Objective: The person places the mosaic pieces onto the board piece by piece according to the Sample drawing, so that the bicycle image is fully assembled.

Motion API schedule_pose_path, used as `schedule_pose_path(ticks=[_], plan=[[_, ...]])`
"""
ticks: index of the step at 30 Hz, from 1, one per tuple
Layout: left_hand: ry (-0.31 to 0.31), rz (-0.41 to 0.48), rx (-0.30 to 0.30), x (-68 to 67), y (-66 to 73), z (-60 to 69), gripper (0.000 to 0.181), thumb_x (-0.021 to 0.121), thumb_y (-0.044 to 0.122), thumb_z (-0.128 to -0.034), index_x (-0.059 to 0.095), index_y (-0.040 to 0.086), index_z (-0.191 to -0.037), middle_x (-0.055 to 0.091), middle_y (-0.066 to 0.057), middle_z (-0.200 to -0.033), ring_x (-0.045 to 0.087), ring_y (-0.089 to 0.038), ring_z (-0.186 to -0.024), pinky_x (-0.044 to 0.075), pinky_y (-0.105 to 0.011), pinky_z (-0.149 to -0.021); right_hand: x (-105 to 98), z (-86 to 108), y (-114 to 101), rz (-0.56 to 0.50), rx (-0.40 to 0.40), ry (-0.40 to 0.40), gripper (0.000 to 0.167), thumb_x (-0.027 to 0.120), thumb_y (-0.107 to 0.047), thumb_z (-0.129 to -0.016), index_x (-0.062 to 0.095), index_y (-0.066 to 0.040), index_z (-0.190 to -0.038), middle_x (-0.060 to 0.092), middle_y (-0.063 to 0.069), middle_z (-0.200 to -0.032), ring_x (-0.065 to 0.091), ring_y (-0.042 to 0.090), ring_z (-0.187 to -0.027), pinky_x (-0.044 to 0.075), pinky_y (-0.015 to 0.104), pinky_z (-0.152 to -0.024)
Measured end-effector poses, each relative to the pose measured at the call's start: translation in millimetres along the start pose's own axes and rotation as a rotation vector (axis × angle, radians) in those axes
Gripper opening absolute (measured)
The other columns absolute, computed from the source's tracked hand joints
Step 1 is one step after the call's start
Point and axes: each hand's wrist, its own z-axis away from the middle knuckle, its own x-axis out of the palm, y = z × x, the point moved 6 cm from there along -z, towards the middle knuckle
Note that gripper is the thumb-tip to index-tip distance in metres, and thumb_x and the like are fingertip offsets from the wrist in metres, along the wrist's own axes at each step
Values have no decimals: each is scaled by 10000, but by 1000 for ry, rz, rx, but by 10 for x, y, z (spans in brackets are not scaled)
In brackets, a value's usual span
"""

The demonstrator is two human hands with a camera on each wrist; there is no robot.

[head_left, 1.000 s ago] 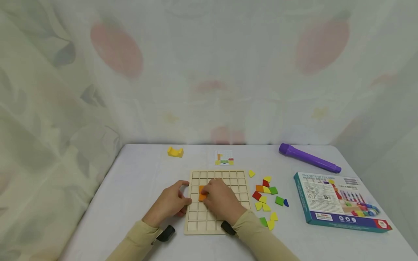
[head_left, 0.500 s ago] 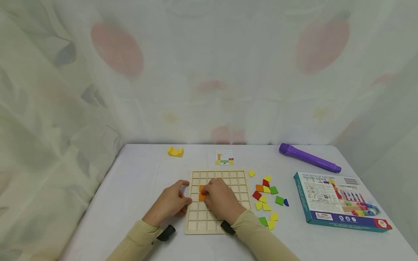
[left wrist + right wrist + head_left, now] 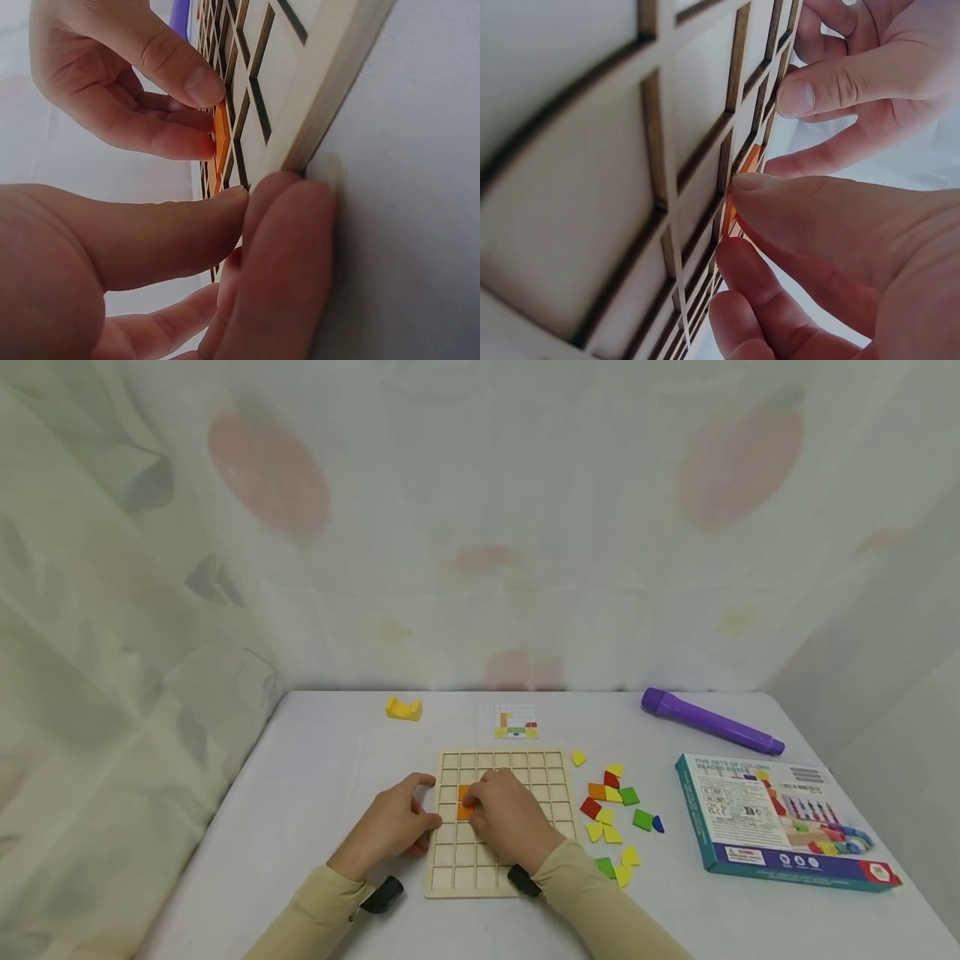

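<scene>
Pale wooden grid board [image 3: 463, 856] sits centrally, left hand [image 3: 390, 821] pinching its left edge; right hand [image 3: 510, 818] pinches an orange tile [image 3: 221, 124] on the board's left half. Uneven fingertip pressure might leave it seated crooked.

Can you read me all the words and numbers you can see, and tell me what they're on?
"FIVE SETS OF COLUMN BEADED BOXES": slightly blurred, on the flat teal-edged, white-and-purple cardboard box.
Too small or blurred to read: the rest of the box's print, including its teal edge.
No readable writing: the pale wooden grid board and the small white square card.
</scene>
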Motion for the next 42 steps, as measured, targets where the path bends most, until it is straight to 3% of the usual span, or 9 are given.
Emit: schedule_pose_path(ticks=[6, 13, 22, 27, 35, 42], plan=[[-3, 1, -2, -7, 30, -1, 674, 812, 93, -945, 513, 91, -1550, 675, -90, -872, 695, -191, -634, 611, -334, -579, -104, -17, 93, -41, 24, -2, 93, 783, -105, -942, 835, -149, -1005, 735, -17, -989, 610, 183, -974, 575, 331, -862], [0, 5, -24, 8, 3, -3, 679, 815, 91, -947, 509, 105, -1554, 665, -99, -903, 690, -192, -653, 617, -329, -588, -307, 45, 469, -74, 139, 16, 105, 763, -105, -978, 830, -138, -1051, 749, -7, -1042, 635, 206, -1067, 589, 392, -941], [6, 9, -17, 13, -15, -8, 677, 822, 97, -943, 519, 110, -1548, 666, -100, -913, 694, -193, -648, 618, -329, -581, -663, 408, 1155, -86, 307, 29, 193, 749, -58, -964, 814, -109, -1138, 738, 35, -1080, 626, 234, -1068, 577, 446, -961], [8, 4, -19, 13, -16, -14, 680, 824, 99, -945, 517, 115, -1551, 664, -98, -915, 693, -191, -646, 620, -329, -589, -808, 586, 1437, -99, 350, 22, 190, 780, -61, -959, 812, -98, -1143, 734, 61, -1101, 627, 260, -1069, 578, 488, -988], [8, 12, -18, 7, -13, -11, 682, 824, 96, -943, 517, 109, -1552, 661, -98, -919, 692, -190, -647, 623, -330, -593, -829, 662, 1625, -83, 397, -34, 240, 787, -59, -936, 812, -96, -1171, 728, 61, -1102, 607, 272, -1065, 554, 519, -1002], [7, 3, -17, 7, -16, -18, 680, 824, 100, -944, 519, 108, -1551, 656, -100, -919, 690, -191, -648, 618, -326, -585, -744, 591, 1627, -39, 364, -57, 212, 802, -74, -924, 828, -105, -1131, 727, 47, -1103, 586, 253, -1054, 561, 506, -1021]])
